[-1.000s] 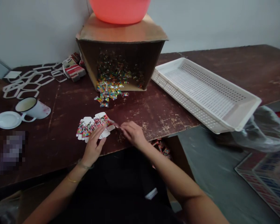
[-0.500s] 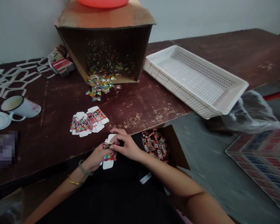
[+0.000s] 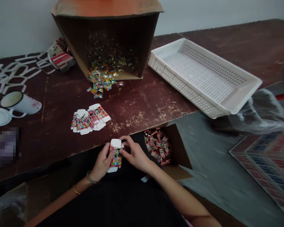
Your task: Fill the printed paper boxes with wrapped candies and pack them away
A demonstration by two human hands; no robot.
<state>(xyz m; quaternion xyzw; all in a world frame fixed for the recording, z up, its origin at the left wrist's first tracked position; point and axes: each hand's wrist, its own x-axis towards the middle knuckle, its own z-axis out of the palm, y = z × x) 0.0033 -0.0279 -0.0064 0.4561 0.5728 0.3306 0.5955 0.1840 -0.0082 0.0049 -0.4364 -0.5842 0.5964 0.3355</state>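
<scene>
Between my two hands, in front of the table edge, is a small printed candy box (image 3: 115, 160) with white end flaps standing out at top and bottom. My left hand (image 3: 104, 161) grips its left side, thumb on the printed face. On the right side my right hand (image 3: 133, 154) pinches the box near the upper flap. A pile of flat printed boxes (image 3: 90, 119) lies on the table just beyond. Farther back, small clear packets of coloured candy (image 3: 101, 80) spill from a cardboard box (image 3: 82, 60) lying on its side.
A white perforated tray (image 3: 203, 78) rests at the table's right edge. Below, an open carton holds many small red packs (image 3: 157, 145). An enamel mug (image 3: 26, 104) and its lid (image 3: 0, 116) stand at left, near white paper bands (image 3: 20, 71) and a red-striped bundle (image 3: 61, 60).
The candy box has turned so its printed face shows more fully, and my fingers have shifted to its sides. The view has tilted slightly, moving the table items up.
</scene>
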